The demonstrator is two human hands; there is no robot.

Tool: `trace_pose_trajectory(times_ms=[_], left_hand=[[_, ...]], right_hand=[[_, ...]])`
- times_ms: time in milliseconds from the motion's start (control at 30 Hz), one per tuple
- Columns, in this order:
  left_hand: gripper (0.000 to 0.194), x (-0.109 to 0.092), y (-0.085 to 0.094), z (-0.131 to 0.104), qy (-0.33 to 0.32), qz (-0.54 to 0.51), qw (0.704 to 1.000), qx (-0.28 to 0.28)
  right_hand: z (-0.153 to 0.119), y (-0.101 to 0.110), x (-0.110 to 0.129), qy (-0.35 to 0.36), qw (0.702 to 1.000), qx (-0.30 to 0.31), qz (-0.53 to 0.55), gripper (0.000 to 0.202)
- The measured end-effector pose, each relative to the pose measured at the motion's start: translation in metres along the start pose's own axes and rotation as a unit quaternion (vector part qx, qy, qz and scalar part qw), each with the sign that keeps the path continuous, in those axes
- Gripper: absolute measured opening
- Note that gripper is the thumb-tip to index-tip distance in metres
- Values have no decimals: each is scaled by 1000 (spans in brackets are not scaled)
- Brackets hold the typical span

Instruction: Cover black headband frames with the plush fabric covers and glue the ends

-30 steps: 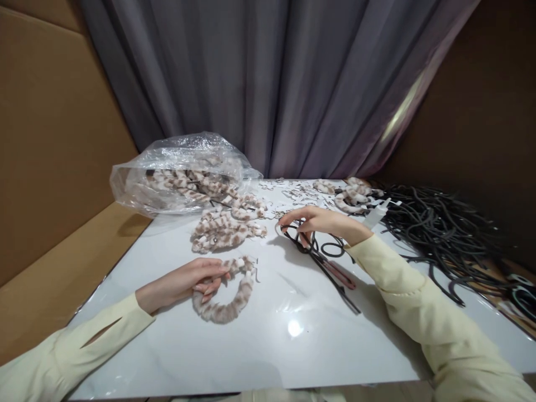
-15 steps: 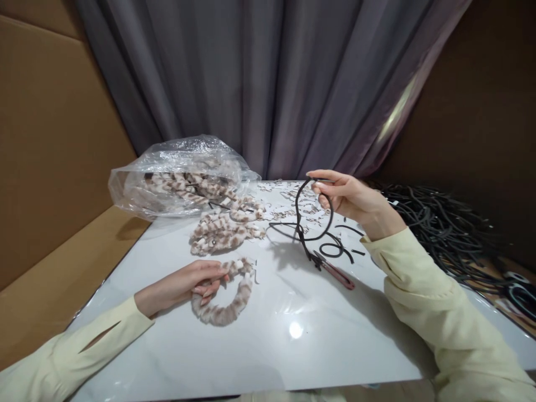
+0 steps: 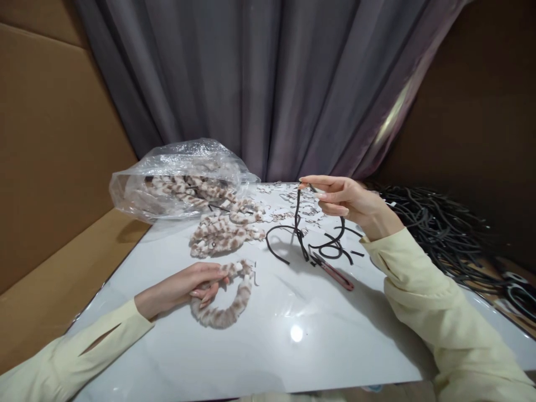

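My left hand (image 3: pixel 203 282) is closed on a fluffy brown-and-white fur ring (image 3: pixel 228 315), which rests near the middle of the table. Above the table to the right, my right hand (image 3: pixel 345 198) pinches a thin black cord (image 3: pixel 298 215) between its fingertips. The cord hangs down in loose bends towards the tabletop. Below it lies a slim pink-handled tool (image 3: pixel 337 274) with a dark tip; its exact kind is unclear. Short black cord pieces (image 3: pixel 333 245) lie beside that tool.
A clear plastic bag (image 3: pixel 180 167) of furry pieces stands at the back left, with more fur pieces (image 3: pixel 221 234) before it. Small metallic-looking bits (image 3: pixel 282 215) are scattered behind. A large heap of black cords (image 3: pixel 435 223) sits at the right, near scissors-like handles (image 3: pixel 519 290).
The cord in my right hand has swung from a raised round loop into hanging strands, its lower parts spreading over the table. My left hand and the fur ring stay nearly still.
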State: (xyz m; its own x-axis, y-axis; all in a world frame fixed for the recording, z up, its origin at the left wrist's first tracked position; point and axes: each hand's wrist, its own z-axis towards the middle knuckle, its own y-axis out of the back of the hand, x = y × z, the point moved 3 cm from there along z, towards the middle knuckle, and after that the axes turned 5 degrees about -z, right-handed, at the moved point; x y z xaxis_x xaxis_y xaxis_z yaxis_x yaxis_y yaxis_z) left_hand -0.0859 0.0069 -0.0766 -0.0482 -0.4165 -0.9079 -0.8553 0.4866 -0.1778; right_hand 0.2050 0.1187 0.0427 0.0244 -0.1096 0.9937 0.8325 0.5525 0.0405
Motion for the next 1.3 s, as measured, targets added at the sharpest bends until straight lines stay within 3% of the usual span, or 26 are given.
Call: trace_pose_trajectory(times_ms=[267,567,767,900,1033,1100,1200,1300], left_hand=[[29,2,2,2,-3,-5,1000,8],[29,0,1,-1,7,2,1000,9],[19,5,7,-4,26,-6,999,18],[28,1,0,-5,32,-17,999,32],[46,-8,-5,2,70,-3,997,-12],[47,-12,-4,10,106,5,994,-26],[39,-22,-6,27,104,66,992,19],[34,-38,-16,39,54,145,985,71]], right_hand=[[1,-4,-3,-34,999,37,-14,53],[-3,-9,-4,-59,986,105,-111,65],[-3,-11,-18,-128,956,121,-235,82],[-8,-16,-15,-146,923,139,-328,69],[-17,-25,4,-112,899,156,-393,36],[-23,-30,14,-79,880,158,-440,32],[-31,-39,24,-15,854,155,-496,28],[-37,-51,27,81,829,156,-531,20]])
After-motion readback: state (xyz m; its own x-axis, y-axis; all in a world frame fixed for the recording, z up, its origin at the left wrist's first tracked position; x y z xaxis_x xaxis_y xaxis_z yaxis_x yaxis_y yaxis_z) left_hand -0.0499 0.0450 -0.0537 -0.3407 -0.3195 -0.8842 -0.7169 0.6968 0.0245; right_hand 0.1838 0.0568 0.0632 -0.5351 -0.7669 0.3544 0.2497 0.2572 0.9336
